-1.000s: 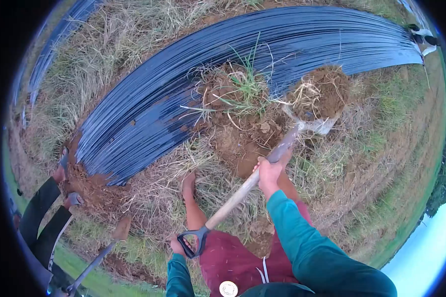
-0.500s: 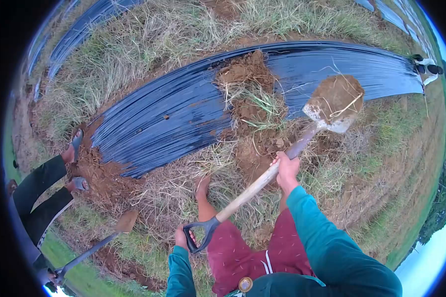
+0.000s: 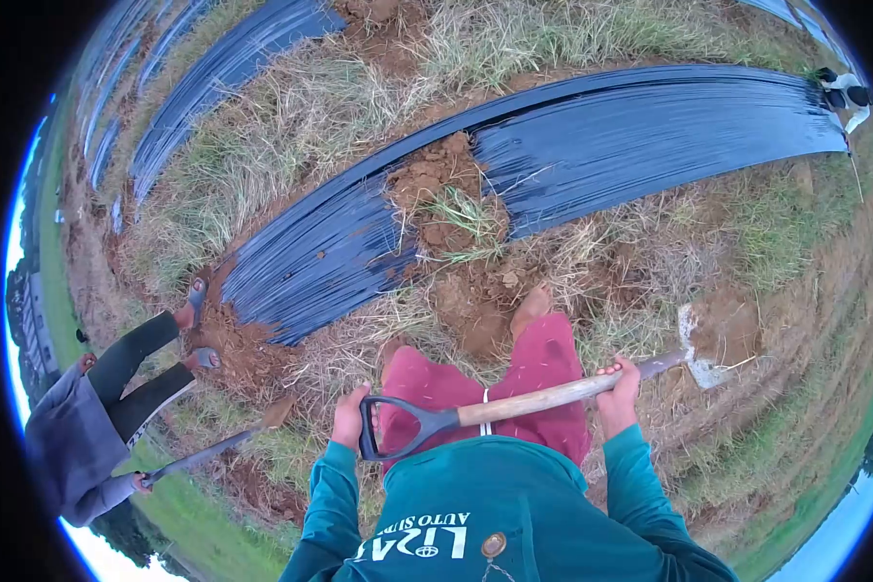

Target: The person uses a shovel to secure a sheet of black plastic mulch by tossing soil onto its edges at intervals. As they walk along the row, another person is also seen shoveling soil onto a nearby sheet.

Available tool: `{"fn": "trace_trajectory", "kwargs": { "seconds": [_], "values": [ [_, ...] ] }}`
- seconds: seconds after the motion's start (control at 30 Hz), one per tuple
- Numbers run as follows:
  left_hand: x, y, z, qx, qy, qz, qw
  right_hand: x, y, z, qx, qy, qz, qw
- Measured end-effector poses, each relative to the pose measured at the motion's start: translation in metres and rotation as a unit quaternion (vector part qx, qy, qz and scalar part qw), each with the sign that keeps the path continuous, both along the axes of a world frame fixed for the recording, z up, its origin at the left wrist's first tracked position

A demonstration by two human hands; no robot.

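A shovel (image 3: 543, 396) with a wooden shaft and a dark D-shaped handle lies level across the front of my body. My left hand (image 3: 350, 415) is closed on the D-handle at its left end. Farther along, my right hand (image 3: 619, 388) wraps round the lower shaft close to the blade. The blade, at the right, carries a lump of brown soil (image 3: 726, 328) with dry straw on it, held over the grass. In front of my feet a heap of soil and grass (image 3: 451, 199) lies across the black plastic sheet (image 3: 640, 145).
At left a person (image 3: 87, 417) stands at the sheet's end, holding another shovel (image 3: 209, 453). A distant person (image 3: 847, 97) bends at the sheet's far right end. More plastic-covered rows (image 3: 223, 82) run at upper left. Dry grass (image 3: 291, 145) lies between rows.
The loaded shovel has swung from over the sheet's edge down and right, toward my body, and now lies nearly level. Both hands keep their hold. My view has shifted too.
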State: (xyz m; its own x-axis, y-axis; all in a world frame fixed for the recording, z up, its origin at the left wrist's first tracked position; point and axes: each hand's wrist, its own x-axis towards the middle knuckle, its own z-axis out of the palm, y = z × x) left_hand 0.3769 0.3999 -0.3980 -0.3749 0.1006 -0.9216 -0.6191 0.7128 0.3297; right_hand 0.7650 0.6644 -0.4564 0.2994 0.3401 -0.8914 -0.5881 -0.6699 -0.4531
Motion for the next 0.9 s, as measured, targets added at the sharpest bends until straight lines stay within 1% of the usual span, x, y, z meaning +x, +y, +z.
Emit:
{"fn": "trace_trajectory", "kwargs": {
  "seconds": [0.07,0.13,0.2,0.23,0.33,0.4,0.53,0.6,0.63,0.67,0.73,0.87,0.9],
  "values": [
    [0.024,0.058,0.046,0.027,0.035,-0.028,0.999,0.035,0.023,0.009,-0.026,0.014,-0.024,0.999],
    [0.042,0.098,0.088,0.033,0.063,-0.058,0.996,0.068,0.036,0.015,-0.011,0.028,-0.046,0.998],
    [0.054,0.139,0.109,0.042,0.08,-0.094,0.991,0.085,0.058,0.024,0.001,0.032,-0.067,0.997],
    [0.057,0.157,0.114,0.054,0.084,-0.098,0.99,0.083,0.069,0.039,-0.007,0.027,-0.066,0.997],
    [0.055,0.199,0.123,0.081,0.081,-0.136,0.984,0.088,0.087,0.054,-0.007,0.019,-0.097,0.995],
    [0.05,0.223,0.125,0.096,0.094,-0.155,0.979,0.099,0.094,0.047,0.001,0.021,-0.109,0.994],
    [0.036,0.259,0.131,0.131,0.112,-0.182,0.968,0.094,0.109,0.049,0.03,0.044,-0.138,0.989],
    [0.03,0.263,0.135,0.159,0.124,-0.203,0.958,0.094,0.112,0.054,0.034,0.051,-0.14,0.988],
    [0.03,0.265,0.14,0.159,0.152,-0.215,0.952,0.088,0.116,0.056,0.031,0.054,-0.138,0.988],
    [0.03,0.264,0.149,0.158,0.148,-0.205,0.955,0.084,0.12,0.058,0.028,0.057,-0.136,0.989],
    [0.036,0.261,0.161,0.161,0.179,-0.211,0.947,0.088,0.121,0.061,0.036,0.073,-0.135,0.987],
    [0.047,0.261,0.158,0.17,0.166,-0.195,0.951,0.094,0.132,0.059,0.044,0.081,-0.138,0.986],
    [0.047,0.262,0.154,0.163,0.173,-0.206,0.949,0.099,0.134,0.054,0.042,0.077,-0.134,0.987]
  ]
}}
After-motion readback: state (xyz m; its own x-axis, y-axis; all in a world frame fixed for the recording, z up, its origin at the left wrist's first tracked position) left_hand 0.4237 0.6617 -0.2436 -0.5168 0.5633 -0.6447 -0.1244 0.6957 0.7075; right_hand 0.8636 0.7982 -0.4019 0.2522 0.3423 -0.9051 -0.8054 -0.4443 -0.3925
